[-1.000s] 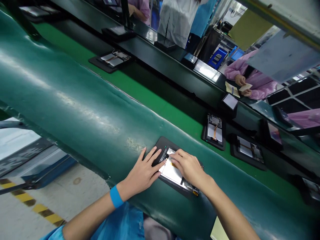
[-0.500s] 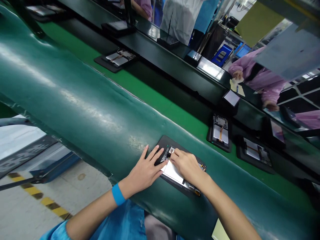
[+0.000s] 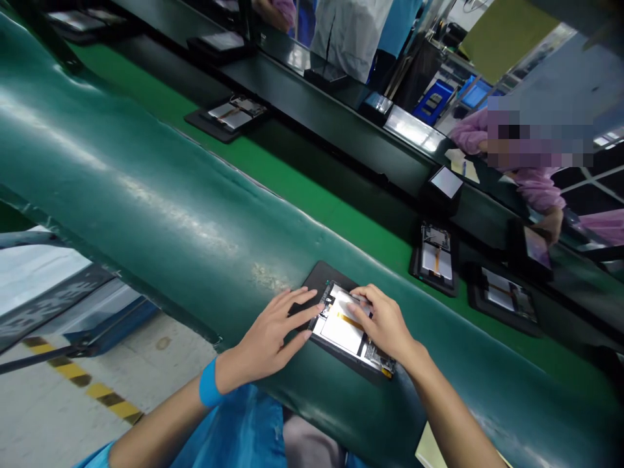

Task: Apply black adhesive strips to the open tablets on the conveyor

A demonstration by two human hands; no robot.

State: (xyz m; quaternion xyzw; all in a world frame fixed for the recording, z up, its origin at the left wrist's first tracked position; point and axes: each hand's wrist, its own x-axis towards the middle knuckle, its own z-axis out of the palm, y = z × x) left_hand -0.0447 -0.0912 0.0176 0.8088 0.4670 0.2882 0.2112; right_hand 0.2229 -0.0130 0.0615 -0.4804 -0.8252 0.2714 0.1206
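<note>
An opened tablet point(image 3: 342, 327) with a silver battery and an orange flex strip lies in a black tray point(image 3: 319, 276) on the dark green padded bench edge point(image 3: 146, 195). My left hand point(image 3: 275, 331) lies flat beside it, fingers spread, fingertips touching the tablet's left edge. My right hand point(image 3: 385, 322) rests on the tablet's right side, fingers curled and pressing near its top edge. Nothing visible is held in either hand.
A green conveyor belt point(image 3: 312, 201) runs behind the bench, carrying more opened tablets in trays point(image 3: 435, 258) point(image 3: 507, 296) point(image 3: 229, 116). People in pink point(image 3: 531, 185) and white coats point(image 3: 348, 32) work across the line. The floor with yellow-black tape point(image 3: 78, 383) lies at lower left.
My right hand slid to the right side of the tablet, uncovering the battery and orange strip. My left hand shifted slightly back. The person in pink reached toward the belt.
</note>
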